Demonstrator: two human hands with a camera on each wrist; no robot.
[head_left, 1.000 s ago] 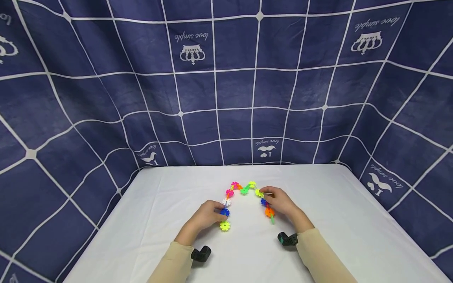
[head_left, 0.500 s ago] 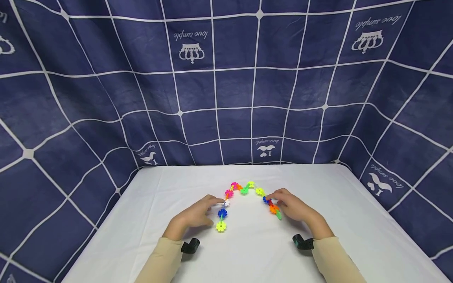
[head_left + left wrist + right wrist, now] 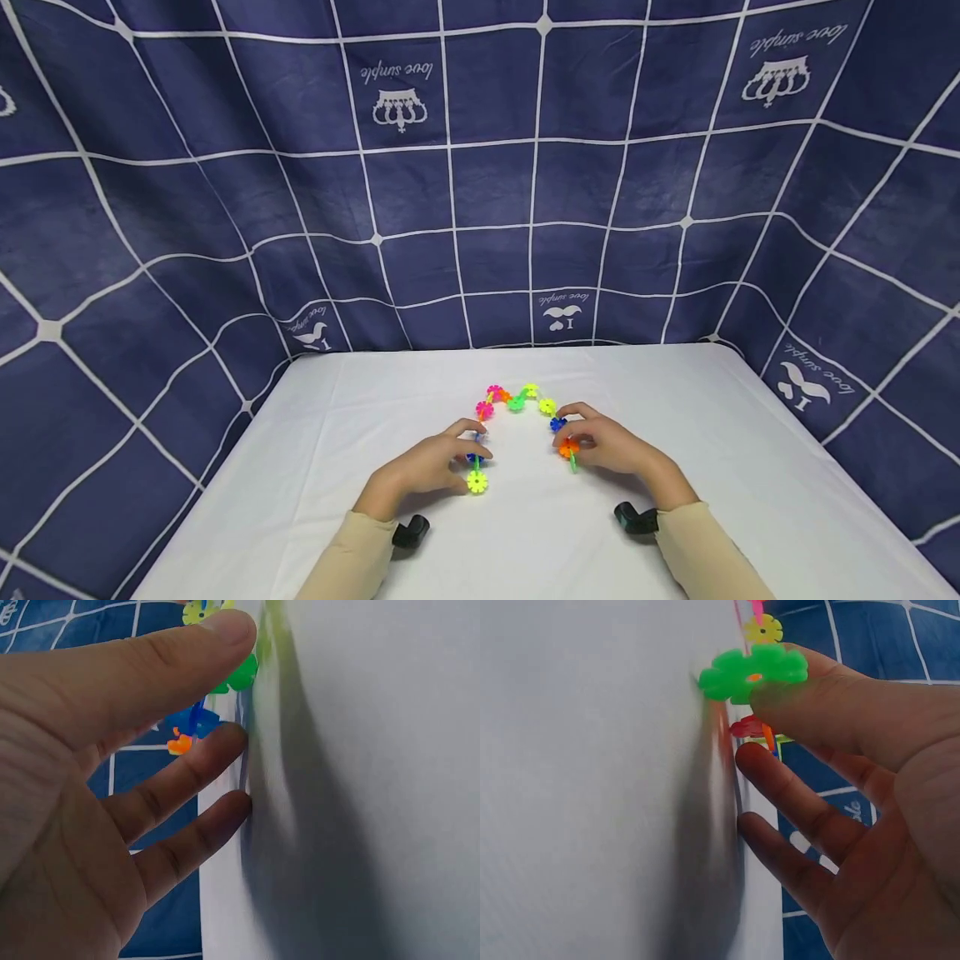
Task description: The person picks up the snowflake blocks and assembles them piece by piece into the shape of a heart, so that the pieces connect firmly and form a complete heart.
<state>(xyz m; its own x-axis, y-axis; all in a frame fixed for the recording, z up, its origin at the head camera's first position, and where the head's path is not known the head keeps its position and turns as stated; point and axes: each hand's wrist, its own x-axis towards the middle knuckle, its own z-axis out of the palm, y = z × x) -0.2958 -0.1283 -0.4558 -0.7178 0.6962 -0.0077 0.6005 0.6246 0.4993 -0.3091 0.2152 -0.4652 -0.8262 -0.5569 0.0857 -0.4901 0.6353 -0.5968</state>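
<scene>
A chain of colourful interlocking snowflake discs [image 3: 485, 410] lies on the table in a wavy arch, its two ends toward the person. My left hand [image 3: 423, 467] has its fingers over the blue disc [image 3: 472, 457] on the left leg. The left thumb is beside the yellow end disc [image 3: 477, 482] and overlaps a green disc [image 3: 241, 673] in the left wrist view. Over the orange disc [image 3: 568, 449] curls the index finger of my right hand [image 3: 611, 443]. In the right wrist view, the right thumb presses the green end disc [image 3: 739, 675]. The other fingers of both hands spread near the tabletop.
White cloth covers the table [image 3: 360, 400]. A navy checked curtain [image 3: 495, 192] hangs behind it and along both sides. A small black wrist camera [image 3: 411, 532] sits at the left cuff, another black camera [image 3: 636, 518] at the right.
Half a second ago the left hand was beside the chain; its fingers now reach over the left leg, whose end has shifted slightly right. The right leg's lower end has swung left with the right hand.
</scene>
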